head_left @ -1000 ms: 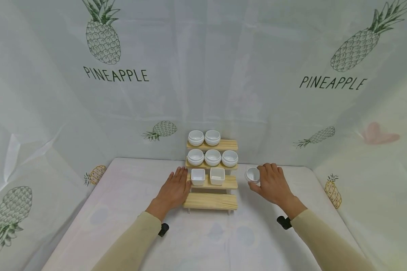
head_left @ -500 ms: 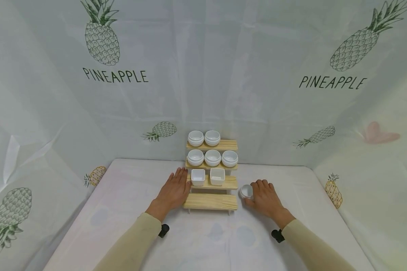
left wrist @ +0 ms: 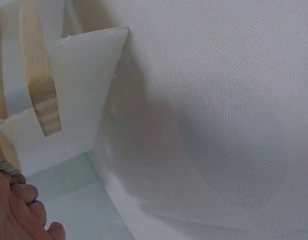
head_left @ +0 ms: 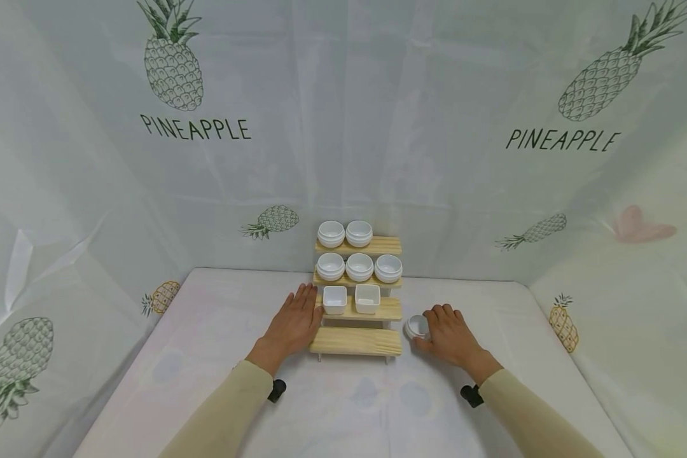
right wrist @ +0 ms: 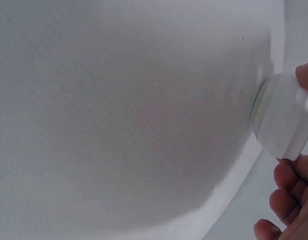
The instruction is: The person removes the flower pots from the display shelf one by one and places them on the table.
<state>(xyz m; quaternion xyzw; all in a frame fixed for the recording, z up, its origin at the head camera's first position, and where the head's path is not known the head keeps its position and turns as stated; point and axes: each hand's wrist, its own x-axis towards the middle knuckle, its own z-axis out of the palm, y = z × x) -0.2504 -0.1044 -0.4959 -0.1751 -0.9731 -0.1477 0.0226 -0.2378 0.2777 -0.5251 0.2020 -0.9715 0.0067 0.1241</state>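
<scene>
My right hand (head_left: pixel 450 337) holds a small round white bowl (head_left: pixel 415 326) between thumb and fingers, just right of the wooden tiered stand. In the right wrist view the bowl (right wrist: pixel 279 117) sits against the white cloth, thumb on one side and fingertips (right wrist: pixel 286 175) at the other. My left hand (head_left: pixel 292 324) lies with straight fingers along the left side of the stand (head_left: pixel 355 341). Two square white bowls (head_left: pixel 367 299) stand on its second step from the front. Above them are three round bowls (head_left: pixel 359 267), and two more (head_left: pixel 331 234) on the top step.
A white cloth (head_left: pixel 366 407) covers the table, and a pineapple-print curtain (head_left: pixel 366 127) rises behind and at both sides. The stand's clear side panel (left wrist: pixel 74 90) shows in the left wrist view. The lowest step is bare wood.
My right hand has brought the round bowl toward me and a little left, down beside the stand; it has hardly moved over the last half second. My left hand stays put.
</scene>
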